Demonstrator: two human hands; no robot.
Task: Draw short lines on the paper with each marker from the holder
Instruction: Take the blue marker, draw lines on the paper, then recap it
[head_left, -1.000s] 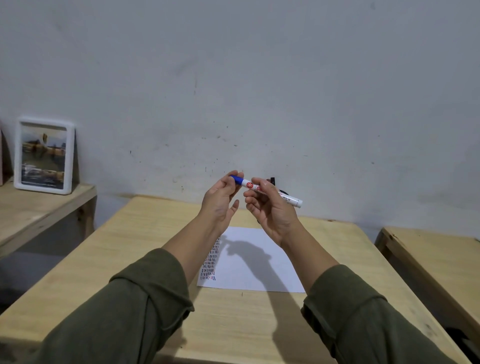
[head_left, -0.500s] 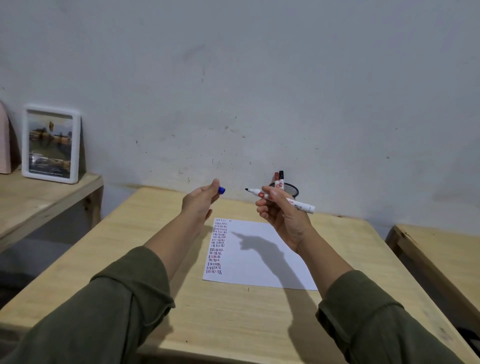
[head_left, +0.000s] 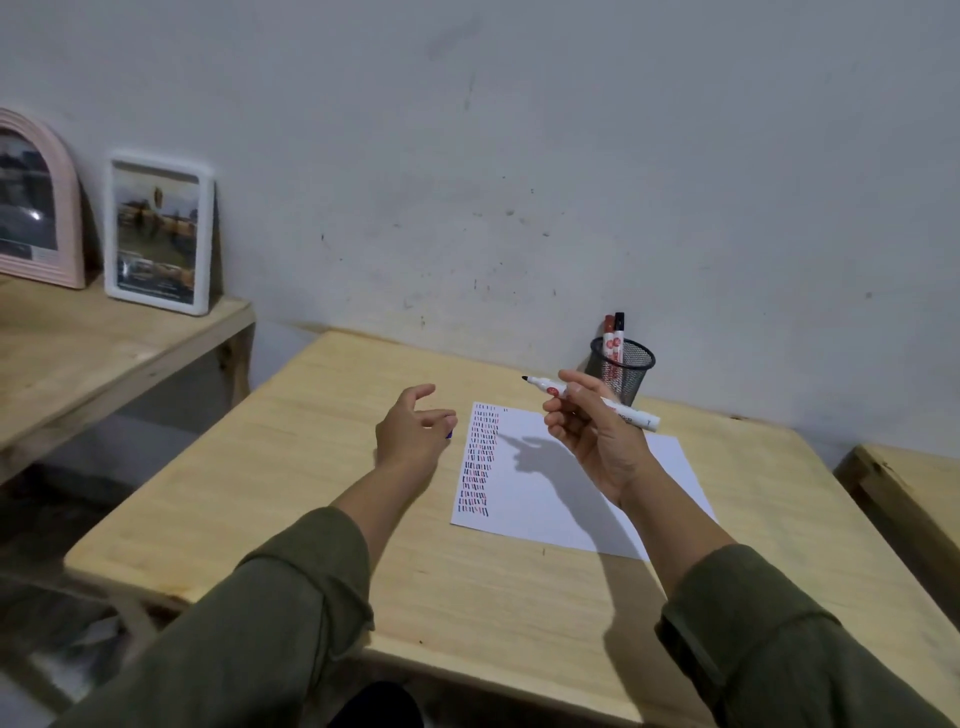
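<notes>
My right hand (head_left: 592, 436) holds an uncapped white marker (head_left: 628, 414) above the paper, its dark tip pointing left. My left hand (head_left: 413, 434) hovers left of the sheet with the blue cap (head_left: 449, 434) pinched in its fingers, mostly hidden. The white paper (head_left: 566, 499) lies on the wooden table (head_left: 322, 467) and carries columns of short red, blue and black lines along its left edge. A black mesh holder (head_left: 626, 370) stands at the back by the wall with a red marker (head_left: 609, 338) and a black marker (head_left: 619, 327) in it.
A lower wooden shelf (head_left: 93, 358) at the left carries a white picture frame (head_left: 158, 234) and a pink arched frame (head_left: 39, 202) leaning on the wall. Another wooden surface (head_left: 904, 483) sits to the right of the table.
The cap came off the marker: my left hand carried it left and down, and my right hand lowered with the bare marker. The view also tilted down and left.
</notes>
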